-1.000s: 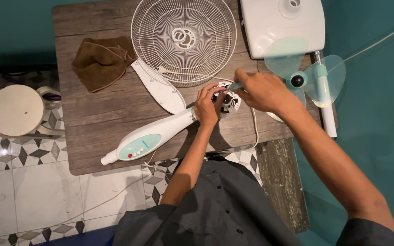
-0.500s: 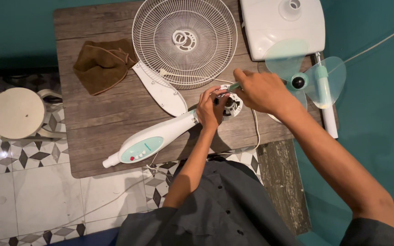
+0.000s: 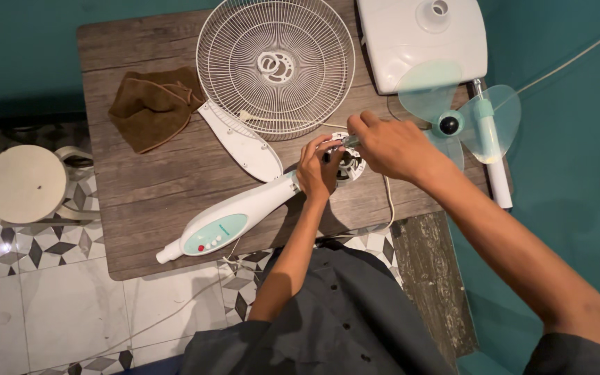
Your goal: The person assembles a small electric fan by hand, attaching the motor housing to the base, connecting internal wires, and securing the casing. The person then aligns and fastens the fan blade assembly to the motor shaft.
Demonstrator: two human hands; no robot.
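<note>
Left hand (image 3: 319, 169) was curled around the top of the white fan body (image 3: 234, 215), steadying it on the wooden counter (image 3: 147, 187). Right hand (image 3: 392, 144) had its fingers closed on a screwdriver (image 3: 337, 146), the tip set into the round motor housing (image 3: 347, 163). Nearby lay a wire fan guard (image 3: 276, 66), a brown cloth (image 3: 153, 105), a white base (image 3: 421, 42) and pale green blades (image 3: 460, 114).

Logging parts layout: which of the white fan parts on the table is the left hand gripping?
The left hand grips the long fan neck, the one with the teal button panel. The wire grille, square base and loose flat cover lie untouched.
</note>
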